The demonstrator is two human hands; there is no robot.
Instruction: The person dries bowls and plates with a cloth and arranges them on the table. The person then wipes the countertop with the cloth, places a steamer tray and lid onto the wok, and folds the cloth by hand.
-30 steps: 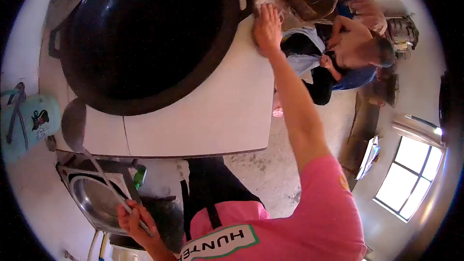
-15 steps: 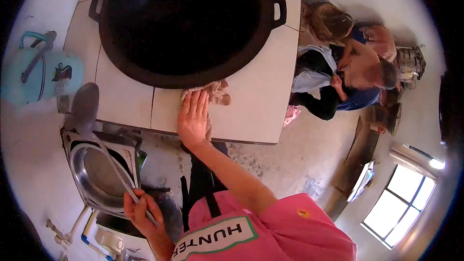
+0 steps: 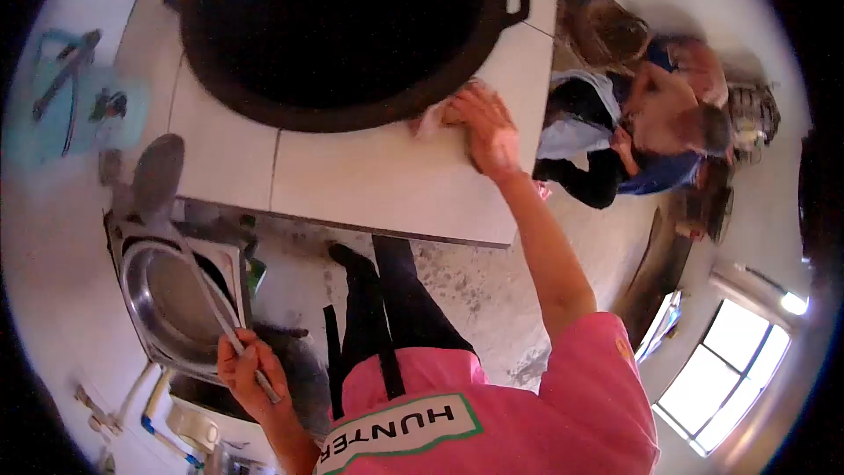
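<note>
A large black wok [image 3: 334, 44] with two loop handles sits in the light tiled counter [image 3: 378, 185]. My right hand [image 3: 485, 130] presses a crumpled cloth [image 3: 433, 120] onto the tiles by the wok's lower right rim. Its fingers point up toward the rim, slightly blurred. My left hand [image 3: 252, 369] is closed around the handle of a long metal ladle [image 3: 158, 171]. The ladle's bowl points up and away, left of the counter's corner, and its handle crosses in front of the sink.
A metal sink [image 3: 176, 299] is at the lower left. A light blue container [image 3: 88, 119] stands at far left. At the right, a person [image 3: 668, 119] sits low beside a basket [image 3: 611, 32]. A window [image 3: 725, 374] is at the lower right.
My right hand went with the cloth from the counter's right edge to below the wok's front rim, then back rightward along the rim. My left hand keeps its hold on the ladle.
</note>
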